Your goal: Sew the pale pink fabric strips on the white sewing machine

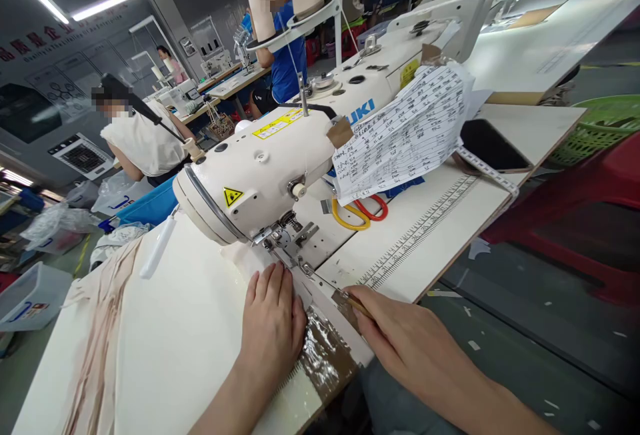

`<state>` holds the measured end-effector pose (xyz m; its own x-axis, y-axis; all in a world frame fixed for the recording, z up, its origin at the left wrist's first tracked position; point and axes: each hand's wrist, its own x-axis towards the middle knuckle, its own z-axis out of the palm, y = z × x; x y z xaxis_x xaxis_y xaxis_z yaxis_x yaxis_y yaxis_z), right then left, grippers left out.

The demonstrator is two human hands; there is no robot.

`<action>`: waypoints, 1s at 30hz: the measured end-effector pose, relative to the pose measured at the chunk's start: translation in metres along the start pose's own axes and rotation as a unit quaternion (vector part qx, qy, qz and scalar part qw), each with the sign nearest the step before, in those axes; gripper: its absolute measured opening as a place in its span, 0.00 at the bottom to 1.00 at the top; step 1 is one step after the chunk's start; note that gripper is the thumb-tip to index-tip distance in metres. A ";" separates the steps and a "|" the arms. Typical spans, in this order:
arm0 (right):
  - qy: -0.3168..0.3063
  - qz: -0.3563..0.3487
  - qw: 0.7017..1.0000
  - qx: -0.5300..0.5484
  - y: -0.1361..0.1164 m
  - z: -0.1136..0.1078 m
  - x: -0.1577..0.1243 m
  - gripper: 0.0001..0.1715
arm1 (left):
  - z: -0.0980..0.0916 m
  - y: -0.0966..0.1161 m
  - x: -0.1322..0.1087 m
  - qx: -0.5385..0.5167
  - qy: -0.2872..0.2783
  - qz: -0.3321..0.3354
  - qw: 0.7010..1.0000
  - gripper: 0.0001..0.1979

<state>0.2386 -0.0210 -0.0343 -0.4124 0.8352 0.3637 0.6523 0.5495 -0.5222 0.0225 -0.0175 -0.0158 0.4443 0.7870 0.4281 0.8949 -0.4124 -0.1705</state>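
My left hand [273, 318] lies flat with its fingers stretched out, pressing on pale fabric [245, 260] just in front of the sewing machine's presser foot [280, 248]. My right hand [400, 331] is closed around the wooden handle of an awl-like tool [361, 306]. Its thin metal shaft points toward the needle area, and its tip is too small to make out. A pale strip [333, 318] runs between my hands to the table edge. Brown shiny tape [325, 355] covers the table beside my left hand.
The white sewing machine [260, 175] stands across the table. Behind the foot lie scissors [357, 213] with yellow and red handles, under handwritten paper [405, 131]. A phone [493, 145] and tape measure [487, 167] lie right. Long pale fabric strips [103, 335] hang left. A red stool [575, 208] stands right.
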 end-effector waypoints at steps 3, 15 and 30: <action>-0.005 0.006 1.000 0.001 0.001 0.001 -0.001 0.13 | 0.001 0.001 0.000 -0.005 0.001 0.000 1.000 0.17; 0.008 -0.004 1.000 -0.006 0.000 -0.001 -0.001 0.13 | 0.002 -0.001 -0.002 -0.016 -0.004 0.007 1.000 0.18; 0.000 0.008 1.000 0.019 0.001 0.000 -0.003 0.14 | 0.008 -0.005 -0.001 -0.034 0.002 -0.011 0.999 0.19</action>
<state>0.2407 -0.0231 -0.0360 -0.4022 0.8442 0.3542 0.6340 0.5360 -0.5574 0.0183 -0.0127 -0.0221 0.4236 0.7950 0.4342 0.8997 -0.4248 -0.1000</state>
